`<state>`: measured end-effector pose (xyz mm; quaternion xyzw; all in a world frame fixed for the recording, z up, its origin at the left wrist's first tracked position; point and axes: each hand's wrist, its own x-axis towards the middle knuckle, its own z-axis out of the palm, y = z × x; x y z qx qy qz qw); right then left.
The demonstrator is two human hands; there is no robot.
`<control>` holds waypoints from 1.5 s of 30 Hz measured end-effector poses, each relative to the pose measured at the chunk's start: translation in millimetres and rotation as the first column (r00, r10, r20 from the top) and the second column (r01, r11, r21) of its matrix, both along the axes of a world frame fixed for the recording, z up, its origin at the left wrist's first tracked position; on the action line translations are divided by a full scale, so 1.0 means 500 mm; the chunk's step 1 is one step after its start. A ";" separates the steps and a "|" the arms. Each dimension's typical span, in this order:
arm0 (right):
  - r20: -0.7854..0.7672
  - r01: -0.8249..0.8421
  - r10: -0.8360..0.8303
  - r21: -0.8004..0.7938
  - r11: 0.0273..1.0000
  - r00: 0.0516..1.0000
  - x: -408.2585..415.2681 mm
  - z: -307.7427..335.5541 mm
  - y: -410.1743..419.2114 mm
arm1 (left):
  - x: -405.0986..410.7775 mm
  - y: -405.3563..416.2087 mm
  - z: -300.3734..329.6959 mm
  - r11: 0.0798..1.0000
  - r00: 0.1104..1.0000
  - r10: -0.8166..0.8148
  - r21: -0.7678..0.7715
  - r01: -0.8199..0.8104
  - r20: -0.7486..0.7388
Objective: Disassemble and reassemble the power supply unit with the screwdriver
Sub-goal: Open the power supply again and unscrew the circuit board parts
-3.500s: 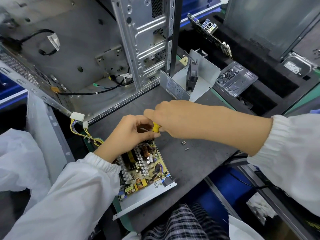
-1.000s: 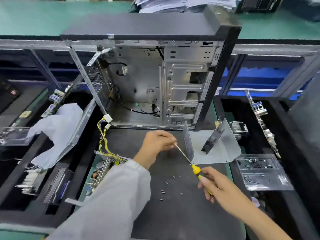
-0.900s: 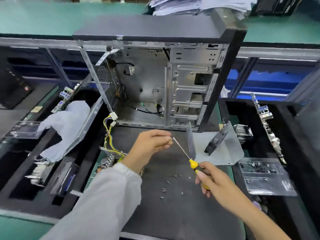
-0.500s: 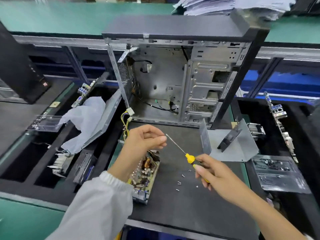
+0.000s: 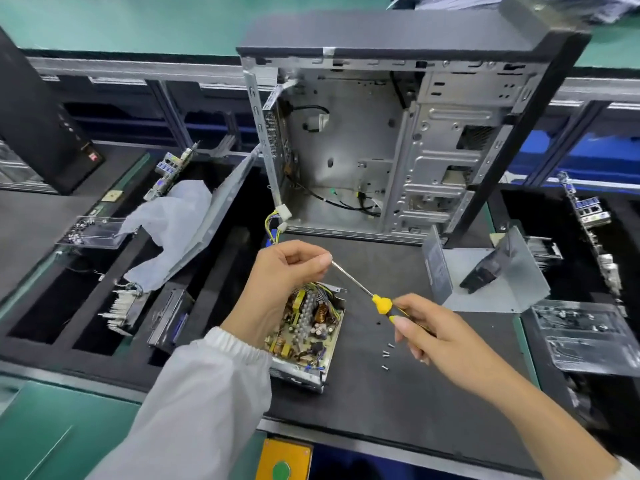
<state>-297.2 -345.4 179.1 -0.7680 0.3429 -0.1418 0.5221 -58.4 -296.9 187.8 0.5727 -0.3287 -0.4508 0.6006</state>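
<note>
Yellow-handled screwdriver (image 5: 363, 292) pinched between both hands, perhaps tip-first, above loose screws (image 5: 386, 355).

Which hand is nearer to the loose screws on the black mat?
Right. The right hand holds the screwdriver directly beside the loose screws. The left hand is farther away, above the open power supply, pinching the screwdriver's tip.

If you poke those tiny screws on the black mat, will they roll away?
Probably a little. The screws are small, round and lying loose on their sides, so a nudge would likely roll or scatter them. The mat looks flat and has no rim, so nothing would stop them. They seem very light and fiddly to pinch with fingers.
</note>
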 end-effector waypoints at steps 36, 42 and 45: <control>0.489 0.282 -0.537 0.502 0.818 0.687 0.036 0.033 -0.068 | -0.017 -0.061 -0.066 0.992 0.927 -0.123 -0.015 0.125 -0.354; 0.554 0.381 -0.469 0.275 0.883 0.688 0.038 0.052 -0.073 | 0.052 -0.041 -0.034 0.947 0.933 -0.318 0.113 0.302 0.171; 0.536 0.412 -0.449 0.197 0.890 0.715 0.036 0.047 -0.071 | 0.087 -0.038 -0.028 0.936 0.828 -0.343 0.093 0.339 0.443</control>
